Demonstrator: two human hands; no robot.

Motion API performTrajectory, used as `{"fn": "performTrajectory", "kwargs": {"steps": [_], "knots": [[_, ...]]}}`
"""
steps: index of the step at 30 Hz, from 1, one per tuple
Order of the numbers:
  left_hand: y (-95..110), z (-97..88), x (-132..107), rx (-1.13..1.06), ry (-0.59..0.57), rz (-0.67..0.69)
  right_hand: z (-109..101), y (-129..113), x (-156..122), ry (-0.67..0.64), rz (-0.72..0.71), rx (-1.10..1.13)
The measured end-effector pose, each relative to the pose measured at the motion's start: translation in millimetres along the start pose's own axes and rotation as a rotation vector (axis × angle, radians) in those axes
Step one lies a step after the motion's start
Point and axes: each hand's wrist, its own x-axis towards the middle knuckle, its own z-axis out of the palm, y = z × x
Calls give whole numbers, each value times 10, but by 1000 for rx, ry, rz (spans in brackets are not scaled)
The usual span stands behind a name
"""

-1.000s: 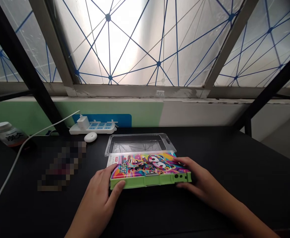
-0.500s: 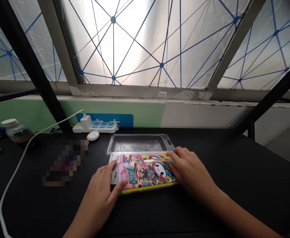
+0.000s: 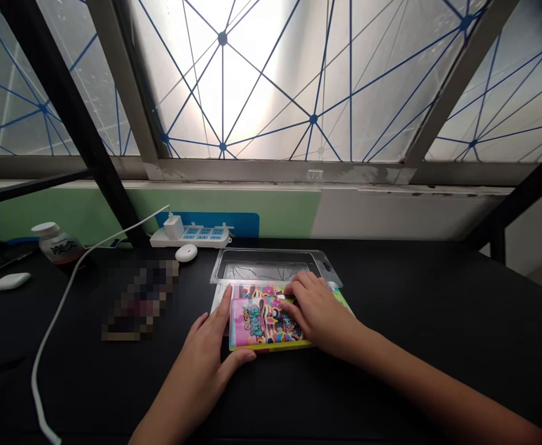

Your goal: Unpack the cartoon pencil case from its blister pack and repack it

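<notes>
A colourful pencil box [image 3: 259, 324] with a cartoon print and green edge lies flat on the black table [image 3: 414, 321], partly on its printed card insert [image 3: 221, 295]. My left hand [image 3: 208, 358] grips the box's left end, thumb at the front corner and fingers along the side. On top of the box rests my right hand [image 3: 314, 312], fingers pressed flat on the lid. A clear plastic blister tray [image 3: 271, 269] lies just behind the box.
A white power strip [image 3: 191, 235] with a charger sits at the wall, its white cable [image 3: 62, 296] running across the table's left. A white oval object [image 3: 186, 252], a white-capped bottle [image 3: 60, 247] and another white item [image 3: 11, 281] lie to the left. A pixelated patch covers something left of the box.
The box went from tilted up, showing its green side, to lying flat. My right hand slid from the box's right end onto its top. The view shifted slightly rightward.
</notes>
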Motion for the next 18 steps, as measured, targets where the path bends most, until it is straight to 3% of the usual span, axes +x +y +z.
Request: {"fn": "performTrajectory", "kwargs": {"steps": [6, 10, 12, 14, 18], "knots": [[-22, -3, -18, 10, 23, 8, 0, -25, -12, 227, -22, 43], [-59, -66, -39, -101, -30, -46, -141, -72, -154, 380, -103, 73], [-59, -94, -33, -170, -33, -94, -258, -90, -303, 352, -194, 122], [-47, -105, -16, -188, -19, -148, -374, -78, -505, 243, -268, 198], [-42, -78, 24, -127, -26, -162, -506, 106, -960, -11, -214, 312]]}}
